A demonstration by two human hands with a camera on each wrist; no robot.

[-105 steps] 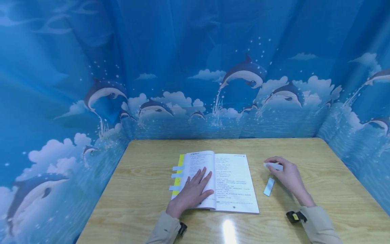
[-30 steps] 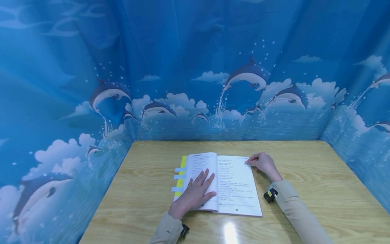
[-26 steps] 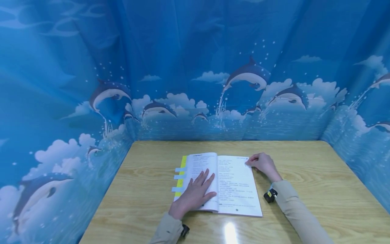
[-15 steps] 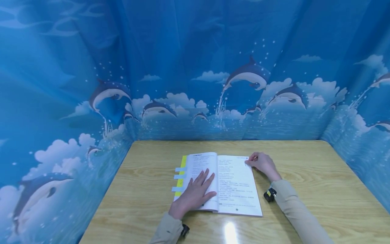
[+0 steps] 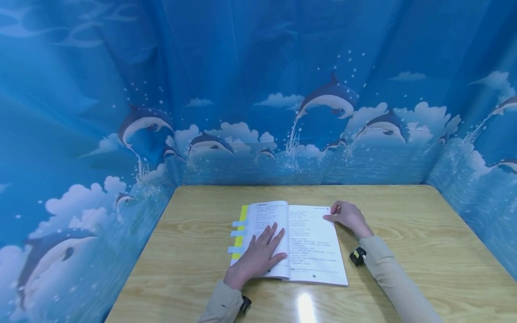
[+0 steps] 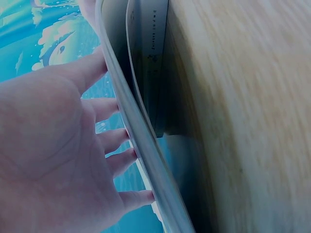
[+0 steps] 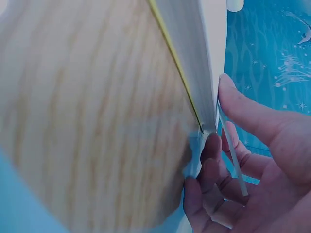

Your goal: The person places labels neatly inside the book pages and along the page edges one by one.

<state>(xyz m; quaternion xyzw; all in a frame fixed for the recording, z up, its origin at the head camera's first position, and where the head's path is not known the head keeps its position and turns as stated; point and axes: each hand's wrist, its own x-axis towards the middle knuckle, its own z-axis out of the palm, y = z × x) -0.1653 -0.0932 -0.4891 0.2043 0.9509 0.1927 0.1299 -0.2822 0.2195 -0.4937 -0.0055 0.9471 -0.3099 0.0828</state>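
An open book (image 5: 313,246) lies on the table, with several pale blue bookmarks (image 5: 235,250) sticking out past its left edge. My left hand (image 5: 257,255) rests spread on the left page, its fingertips touching the paper in the left wrist view. At the upper right edge of the right page is my right hand (image 5: 349,218), thumb on the page. In the right wrist view, thumb and fingers pinch a thin pale bookmark (image 7: 235,158) at the page edge, its free end pointing towards the palm. The bookmark's other end is hidden by the hand and page.
The book lies on a wooden table (image 5: 194,251), with a yellow sheet or cover (image 5: 243,215) showing along its left side. A blue dolphin-print curtain (image 5: 250,89) surrounds the far and side edges. A small black wrist camera (image 5: 357,256) sits by the right cuff.
My right hand has brought a bookmark leftward from the table to the right page's edge. Most recently its thumb shifts slightly left and down on the page. The left hand stays on the book.
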